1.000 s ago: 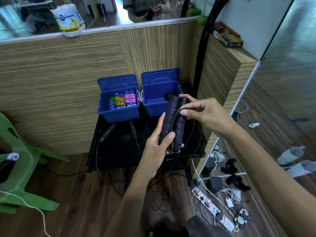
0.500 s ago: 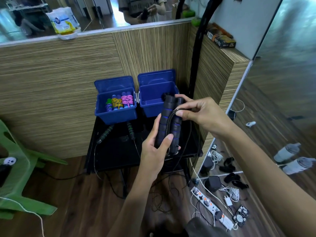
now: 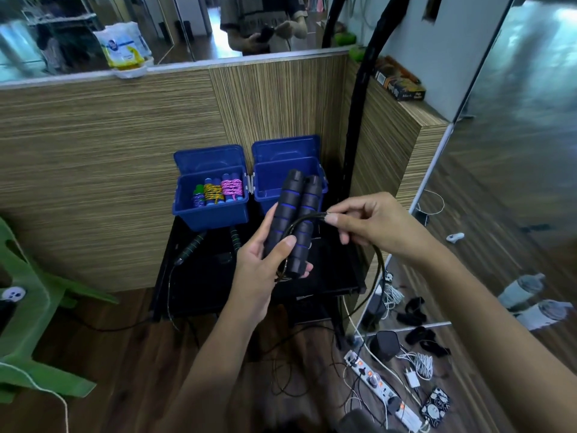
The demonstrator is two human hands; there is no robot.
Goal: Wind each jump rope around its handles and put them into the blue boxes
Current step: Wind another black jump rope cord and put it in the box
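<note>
My left hand grips two black jump rope handles with blue rings, held side by side and upright over the black table. To their right, my right hand pinches the black rope, which loops across the handles and hangs down toward the floor. Two open blue boxes stand at the table's back: the left box holds several wound ropes, the right box looks empty. A green-handled rope lies on the table.
A wood-panelled partition backs the table. A green plastic chair stands at the left. Cables, a power strip and chargers litter the floor at the lower right, beside a mirror wall.
My right hand has drawn the rope away from the handles to the right, opening a wider loop. The handles stay in my left hand.
</note>
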